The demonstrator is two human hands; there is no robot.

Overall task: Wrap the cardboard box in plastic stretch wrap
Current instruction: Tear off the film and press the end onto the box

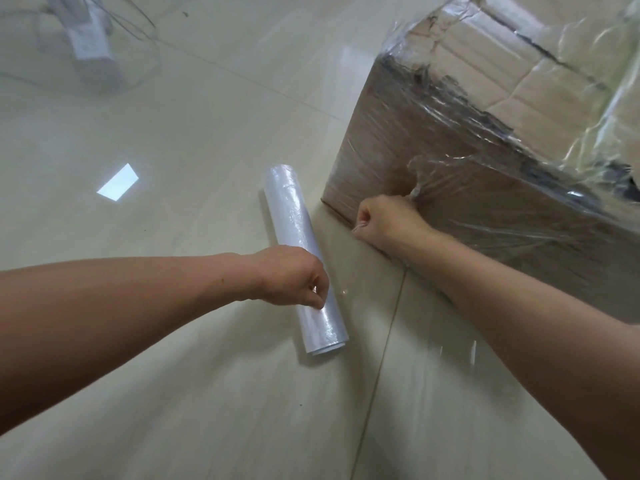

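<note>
A: Head view, nearest first. Left hand [291, 277], about 7 o'clock of centre, fingers curled loosely down onto the stretch wrap roll [303, 258], pinching at its surface near the close end. Can't tell if it grips the roll itself or only a loose edge of film.

B: Roll's position?

A: Flat on the tiled floor [173, 133], lying roughly 5 to 11 o'clock, just beside the box's near corner.

B: Right hand?

A: Right hand [384, 220], 3 o'clock of the roll, closed in a fist on a bunched tail of film [417, 192] that runs onto the cardboard box [450, 188]. Box fills the 1 to 3 o'clock quarter, sides and top already filmed, glossy and wrinkled.

B: Risks?

A: My read: the bunched tail may tear if pulled hard. Slack could let the wrap sag off the box side. The roll could slide on the slick tile if the left hand slips.

B: Beyond?

A: Blurred white object with cables [91, 39] at 11 o'clock, well apart.
</note>
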